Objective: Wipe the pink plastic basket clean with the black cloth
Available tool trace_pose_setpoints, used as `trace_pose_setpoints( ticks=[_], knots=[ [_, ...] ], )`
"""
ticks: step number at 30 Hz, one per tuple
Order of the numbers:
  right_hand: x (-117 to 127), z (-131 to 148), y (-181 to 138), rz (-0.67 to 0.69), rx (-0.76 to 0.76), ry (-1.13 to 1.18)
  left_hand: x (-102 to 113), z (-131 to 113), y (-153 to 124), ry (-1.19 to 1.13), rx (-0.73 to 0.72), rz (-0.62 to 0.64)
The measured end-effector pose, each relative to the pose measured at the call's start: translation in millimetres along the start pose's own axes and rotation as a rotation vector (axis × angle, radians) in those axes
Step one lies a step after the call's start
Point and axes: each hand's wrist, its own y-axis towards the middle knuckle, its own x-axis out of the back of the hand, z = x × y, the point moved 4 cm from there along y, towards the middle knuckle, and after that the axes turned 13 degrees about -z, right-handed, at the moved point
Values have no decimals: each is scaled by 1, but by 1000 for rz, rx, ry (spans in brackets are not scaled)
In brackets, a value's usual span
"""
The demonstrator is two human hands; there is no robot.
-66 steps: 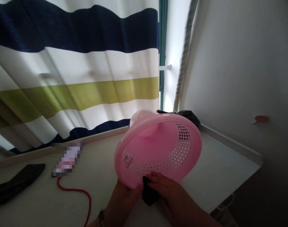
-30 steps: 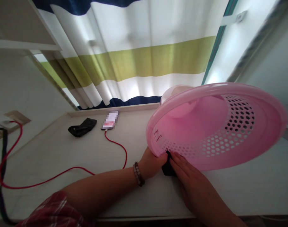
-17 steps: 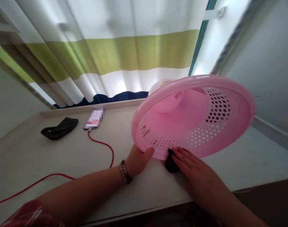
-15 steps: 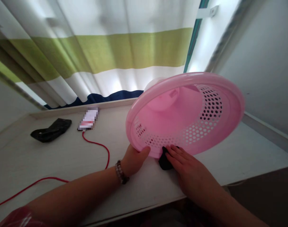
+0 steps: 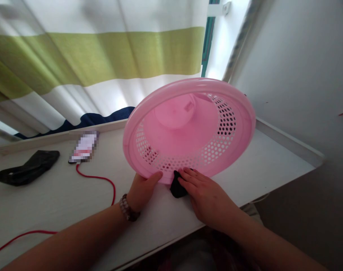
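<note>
A pink plastic basket (image 5: 185, 146) with a perforated side is tilted with its wide mouth toward me. My left hand (image 5: 143, 190), with a beaded bracelet at the wrist, grips the lower left of the rim, thumb inside and fingers hidden beneath. My right hand (image 5: 208, 194) presses a bunched black cloth (image 5: 177, 186) against the lower rim, just right of my left hand. Part of the cloth is under its fingers.
On the white tabletop (image 5: 103, 233), a crumpled black plastic bag (image 5: 29, 167) lies at the left. A phone (image 5: 84, 146), its screen blurred, has a red cable (image 5: 111, 184) plugged in. Behind hangs a striped curtain (image 5: 109, 56); a wall (image 5: 295, 75) rises at the right.
My view has turned right, so the basket, phone and bag sit further left in the picture. Both hands keep about the same places on the rim.
</note>
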Motion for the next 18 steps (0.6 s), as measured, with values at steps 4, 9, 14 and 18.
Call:
trace_pose_setpoints(
  ticks=[4, 9, 14, 18],
  knots=[
    [7, -6, -3, -8, -30, -5, 0, 0, 0, -19, -5, 18],
    [5, -5, -3, 13, -29, -15, -1, -4, 1, -22, -39, 36],
    [5, -5, -2, 21, -13, -48, -1, -6, 0, 39, -60, 17],
    [5, -4, -1, 50, 6, -82, 0, -7, 1, 51, -52, 15]
  ],
)
